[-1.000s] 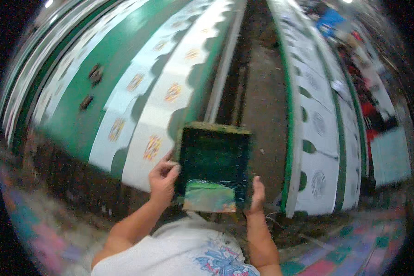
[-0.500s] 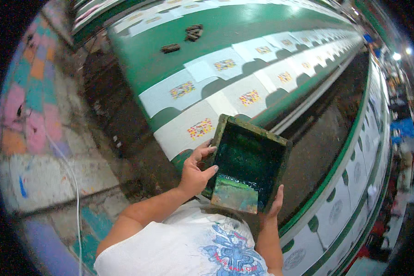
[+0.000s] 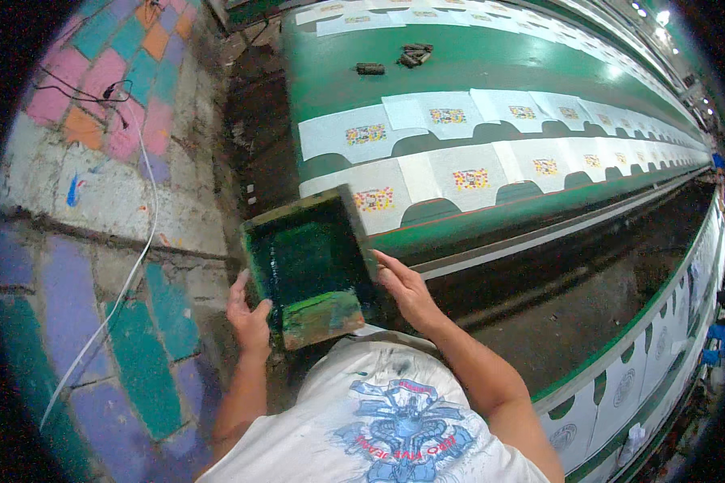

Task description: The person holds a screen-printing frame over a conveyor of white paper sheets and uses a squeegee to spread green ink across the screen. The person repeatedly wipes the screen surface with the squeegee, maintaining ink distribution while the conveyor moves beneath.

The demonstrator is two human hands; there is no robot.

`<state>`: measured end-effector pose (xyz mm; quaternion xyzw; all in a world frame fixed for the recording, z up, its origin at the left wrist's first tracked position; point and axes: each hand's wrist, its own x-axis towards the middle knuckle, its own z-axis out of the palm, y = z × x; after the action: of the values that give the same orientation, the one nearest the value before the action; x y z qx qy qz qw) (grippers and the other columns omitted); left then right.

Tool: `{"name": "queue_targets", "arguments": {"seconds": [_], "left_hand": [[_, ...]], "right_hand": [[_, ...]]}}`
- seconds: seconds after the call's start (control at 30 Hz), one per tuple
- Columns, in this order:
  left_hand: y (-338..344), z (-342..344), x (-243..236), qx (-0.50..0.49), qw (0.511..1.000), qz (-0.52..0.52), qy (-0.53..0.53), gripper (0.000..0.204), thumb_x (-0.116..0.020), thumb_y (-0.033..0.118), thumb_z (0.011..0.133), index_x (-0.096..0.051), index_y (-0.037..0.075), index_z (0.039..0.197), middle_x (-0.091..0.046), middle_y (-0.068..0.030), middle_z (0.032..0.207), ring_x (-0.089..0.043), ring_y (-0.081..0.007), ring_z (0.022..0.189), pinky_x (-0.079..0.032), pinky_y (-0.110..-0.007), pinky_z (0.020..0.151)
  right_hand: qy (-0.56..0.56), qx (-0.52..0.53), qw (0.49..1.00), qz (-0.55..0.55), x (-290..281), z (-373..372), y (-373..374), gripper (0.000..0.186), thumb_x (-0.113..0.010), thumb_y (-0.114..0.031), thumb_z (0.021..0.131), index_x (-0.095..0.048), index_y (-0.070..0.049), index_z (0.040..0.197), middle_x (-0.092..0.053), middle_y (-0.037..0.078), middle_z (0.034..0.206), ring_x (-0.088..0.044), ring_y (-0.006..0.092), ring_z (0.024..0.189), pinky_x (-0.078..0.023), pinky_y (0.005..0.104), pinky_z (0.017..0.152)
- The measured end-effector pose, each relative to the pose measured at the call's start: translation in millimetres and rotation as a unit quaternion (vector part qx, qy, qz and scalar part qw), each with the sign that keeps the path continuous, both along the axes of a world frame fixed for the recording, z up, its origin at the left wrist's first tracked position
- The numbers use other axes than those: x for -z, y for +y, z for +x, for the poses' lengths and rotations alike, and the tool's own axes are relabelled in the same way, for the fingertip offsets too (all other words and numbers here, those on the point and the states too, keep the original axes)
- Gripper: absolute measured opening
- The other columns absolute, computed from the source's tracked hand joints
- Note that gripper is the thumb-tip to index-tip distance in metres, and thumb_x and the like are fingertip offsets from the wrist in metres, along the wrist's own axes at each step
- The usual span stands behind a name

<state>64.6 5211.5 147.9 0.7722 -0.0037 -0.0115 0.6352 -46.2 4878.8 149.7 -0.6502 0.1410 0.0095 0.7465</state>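
Between my two hands is a wooden screen printing frame [image 3: 304,251], its inside dark with green ink and its rim stained. A flat, ink-smeared piece [image 3: 324,320], bright green along its upper edge, covers the frame's near end. My left hand [image 3: 251,320] grips the left side, thumb near the rim. On the right side my right hand [image 3: 404,288] is closed round the edge, some of its fingers hidden beneath. The frame is held tilted in front of my body, above the floor, and its far right corner overlaps the nearest printed cloth [image 3: 395,181] in view.
A long green table [image 3: 491,76] carries rows of pale cloth pieces with colourful prints. Several dark, stubby pieces [image 3: 415,56] lie on it. Another table [image 3: 596,394] with printed cloth runs along the right. A white cable [image 3: 147,241] crosses the painted blocks at left.
The view has turned, so the tables sit further right. The frame has swung left with both hands still on it and now tilts the other way.
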Motion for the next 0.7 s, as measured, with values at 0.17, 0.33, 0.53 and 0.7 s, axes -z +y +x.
{"name": "queue_targets", "arguments": {"seconds": [0.17,0.33,0.53,0.7], "left_hand": [[22,-15,-9,-0.107,0.992,-0.045,0.055,0.072,-0.068,-0.015,0.079,-0.065,-0.005,0.15,-0.06,-0.0208,0.163,-0.053,-0.0305,0.156,-0.035,-0.045,0.133],[-32,21,10,-0.1,0.995,-0.01,-0.001,0.056,-0.075,-0.01,0.079,-0.075,-0.003,0.134,-0.05,-0.0296,0.173,-0.047,-0.0373,0.162,-0.031,-0.047,0.136],[-140,59,51,0.001,0.999,-0.007,-0.038,0.035,-0.074,-0.008,0.081,-0.082,0.006,0.112,-0.049,-0.0331,0.172,-0.046,-0.039,0.164,-0.033,-0.047,0.134],[-170,55,84,0.034,0.998,-0.056,-0.016,0.026,-0.076,-0.01,0.081,-0.077,0.004,0.103,-0.042,-0.0329,0.176,-0.038,-0.0409,0.168,-0.023,-0.049,0.138]], "right_hand": [[-0.034,-0.071,0.994,0.077,8,30,10,0.058,-0.065,-0.033,0.116,-0.056,-0.002,0.165,-0.07,0.013,0.145,-0.062,0.0186,0.134,-0.048,0.0359,0.117],[-0.02,0.009,1.0,0.009,17,43,-27,0.051,-0.065,-0.019,0.113,-0.06,-0.002,0.161,-0.072,0.005,0.132,-0.063,0.0126,0.117,-0.051,0.031,0.104],[0.009,0.135,0.985,-0.109,18,37,-95,0.05,-0.071,-0.02,0.112,-0.065,0.005,0.155,-0.075,0.008,0.141,-0.067,0.0139,0.125,-0.051,0.0304,0.112],[0.053,0.165,0.969,-0.175,24,30,-113,0.046,-0.073,-0.021,0.11,-0.07,0.006,0.148,-0.079,0.013,0.135,-0.072,0.0197,0.12,-0.055,0.0361,0.108]]}}
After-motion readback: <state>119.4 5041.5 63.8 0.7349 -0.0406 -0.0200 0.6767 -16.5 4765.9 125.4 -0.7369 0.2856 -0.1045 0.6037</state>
